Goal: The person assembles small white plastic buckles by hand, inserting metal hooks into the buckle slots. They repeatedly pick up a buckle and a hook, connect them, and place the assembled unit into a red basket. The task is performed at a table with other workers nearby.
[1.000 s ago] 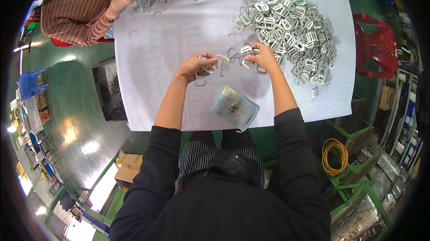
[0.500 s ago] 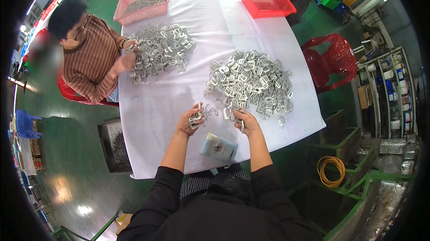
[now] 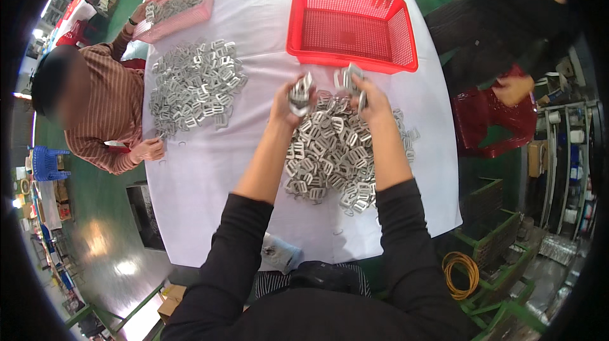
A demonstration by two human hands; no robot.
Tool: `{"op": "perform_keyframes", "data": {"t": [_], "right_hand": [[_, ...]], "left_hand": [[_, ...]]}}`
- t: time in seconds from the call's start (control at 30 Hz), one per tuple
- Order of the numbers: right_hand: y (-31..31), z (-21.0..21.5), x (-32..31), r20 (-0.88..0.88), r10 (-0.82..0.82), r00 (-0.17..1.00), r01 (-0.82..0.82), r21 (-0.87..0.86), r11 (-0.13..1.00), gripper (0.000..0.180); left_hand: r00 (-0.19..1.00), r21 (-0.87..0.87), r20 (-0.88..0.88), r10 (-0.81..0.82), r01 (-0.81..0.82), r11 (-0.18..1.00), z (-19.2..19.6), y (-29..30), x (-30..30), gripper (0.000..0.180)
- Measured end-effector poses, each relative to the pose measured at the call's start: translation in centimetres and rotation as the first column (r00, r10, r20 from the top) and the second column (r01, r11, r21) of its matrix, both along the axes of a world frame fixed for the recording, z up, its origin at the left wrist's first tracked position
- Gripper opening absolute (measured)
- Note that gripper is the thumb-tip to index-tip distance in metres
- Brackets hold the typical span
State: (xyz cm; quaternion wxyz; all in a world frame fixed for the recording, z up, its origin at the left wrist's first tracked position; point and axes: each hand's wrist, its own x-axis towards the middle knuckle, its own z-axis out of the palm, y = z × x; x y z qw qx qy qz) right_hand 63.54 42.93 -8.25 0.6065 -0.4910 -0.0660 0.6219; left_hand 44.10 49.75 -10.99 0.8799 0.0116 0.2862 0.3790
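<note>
Before you spreads a white-covered bench (image 3: 203, 208). A red perforated basket (image 3: 342, 31) sits toward its far right corner. A heap of grey metal buckles (image 3: 331, 150) lies right of centre; a second heap (image 3: 196, 87) lines the left edge. At the near edge rests a pale blue pad (image 3: 283, 253), partly behind your sleeve. Your left grip (image 3: 286, 102) and right grip (image 3: 375, 98) each clasp blurred buckles (image 3: 300, 95) at the nearer heap's far side, near the basket.

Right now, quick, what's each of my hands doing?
Left hand: closed, holding metal buckles.
Right hand: closed, holding more metal buckles.
</note>
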Motion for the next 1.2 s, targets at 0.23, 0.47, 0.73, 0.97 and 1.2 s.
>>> {"op": "perform_keyframes", "data": {"t": [0.23, 0.47, 0.73, 0.97, 1.2], "right_hand": [[14.4, -2.7, 5.9, 0.148, -0.138, 0.979, 0.150, -0.069, 0.986, 0.033], [11.9, -3.8, 6.4, 0.969, 0.211, 0.125, -0.382, -0.150, 0.912, 0.049], [6.5, -1.5, 4.0, 0.895, 0.181, -0.407, -0.368, -0.342, 0.864, 0.032], [5.2, -2.8, -0.2, 0.822, 0.060, -0.566, -0.336, -0.297, 0.894, 0.029], [-2.5, -7.5, -15.6, 0.899, -0.040, -0.437, -0.495, -0.203, 0.845, 0.031]], "left_hand": [[0.861, 0.237, -0.508, -0.032, 0.176, 0.955, 4.4, 10.8, 11.1, 0.043], [-0.379, 0.376, -0.484, 0.789, 0.724, 0.579, -2.3, 15.0, 5.5, 0.058], [-0.336, 0.259, -0.702, 0.629, 0.702, 0.664, -0.3, 13.4, 0.2, 0.036], [0.557, 0.614, -0.702, 0.444, 0.156, 0.774, -4.3, 9.5, -7.1, 0.030], [0.015, 0.227, -0.594, 0.805, 0.962, 0.150, -12.8, -1.6, -10.9, 0.039]]}}
